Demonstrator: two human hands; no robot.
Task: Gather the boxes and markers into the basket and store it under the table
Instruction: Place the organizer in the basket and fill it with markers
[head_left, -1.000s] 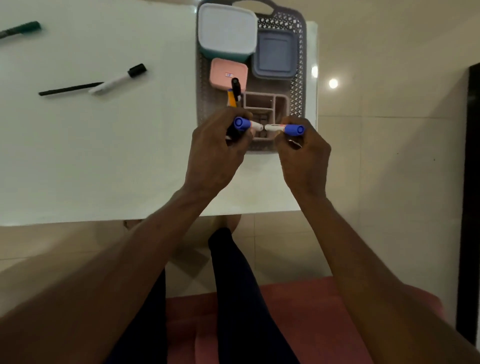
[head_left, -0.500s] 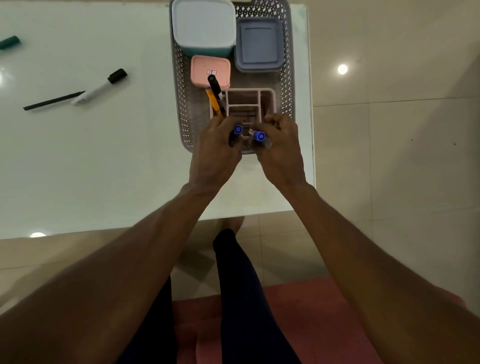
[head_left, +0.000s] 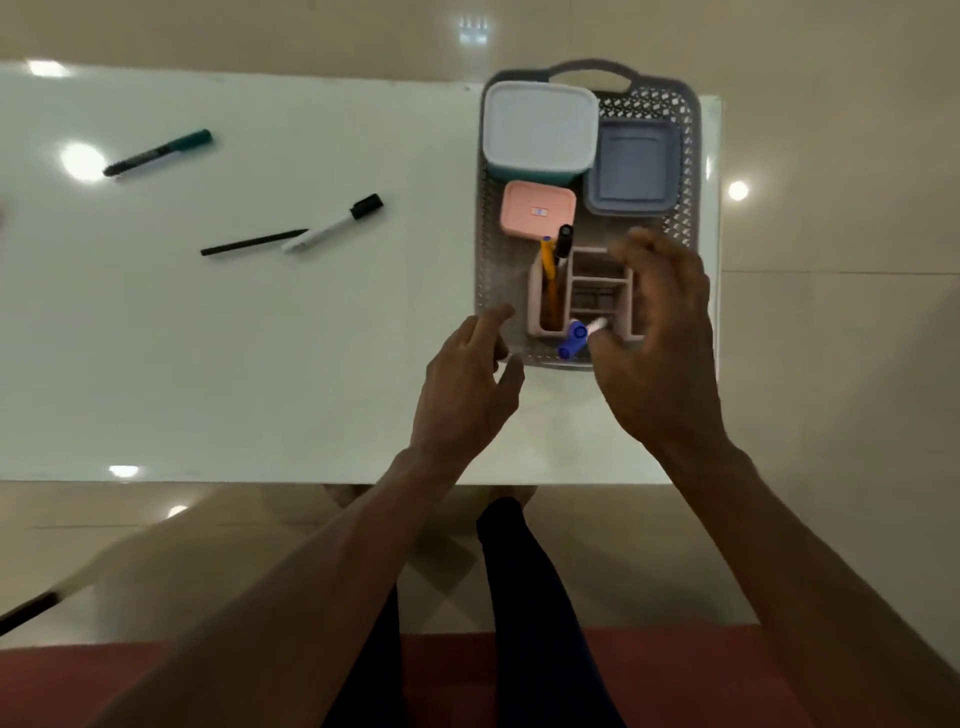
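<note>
Hands are seen spread and empty above the near end of the grey basket, which sits at the right end of the white desk. The left hand is held with fingers loosely parted just beside the basket's near left corner, over the desk. The right hand is held with fingers fanned wide over the right part of a pink pen holder standing inside the basket. Between the two hands, two blue-capped markers are seen at the holder's near edge, tilted, gripped by neither hand. A yellow pen and a black marker stand in the holder's left slot. Farther back in the basket are placed a small pink box, a white-lidded box and a grey-blue box. Well apart to the left, on the bare desk, lie a green-capped marker, a black-capped white marker and a thin black pen.
</note>
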